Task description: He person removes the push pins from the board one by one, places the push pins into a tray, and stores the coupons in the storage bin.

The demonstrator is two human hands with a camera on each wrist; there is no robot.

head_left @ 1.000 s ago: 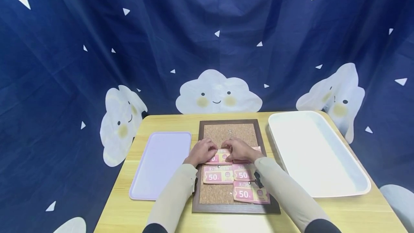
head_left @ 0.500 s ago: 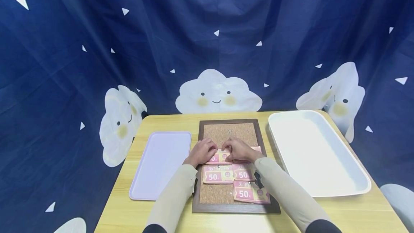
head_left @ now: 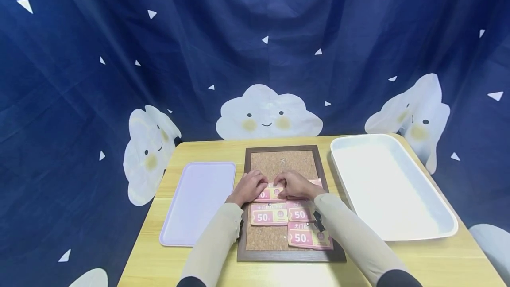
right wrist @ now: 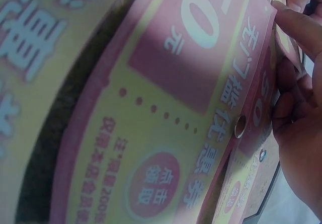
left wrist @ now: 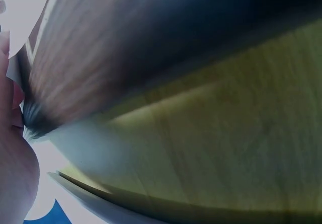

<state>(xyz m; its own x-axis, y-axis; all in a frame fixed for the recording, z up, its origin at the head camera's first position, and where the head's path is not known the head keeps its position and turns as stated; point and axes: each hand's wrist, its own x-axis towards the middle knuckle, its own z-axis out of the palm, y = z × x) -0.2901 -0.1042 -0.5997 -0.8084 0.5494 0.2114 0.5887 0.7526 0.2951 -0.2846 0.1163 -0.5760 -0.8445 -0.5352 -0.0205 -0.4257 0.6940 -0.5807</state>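
Currently, the top left coupon lies on the cork board, roughly midway up. My right hand has thumb and fingers closed on the coupon's right end. My left hand has its fingers bent over the left end; whether they pinch or merely press, I cannot tell. Working from both ends presumably keeps the coupon straight. The middle left coupon sits directly below, and the bottom right coupon lies nearest me; a pin stands near the latter's upper edge, apparently to fix it to the cork. The lilac tray and the white tray flank the board on the desk, probably so that each lies within easy reach of one hand.
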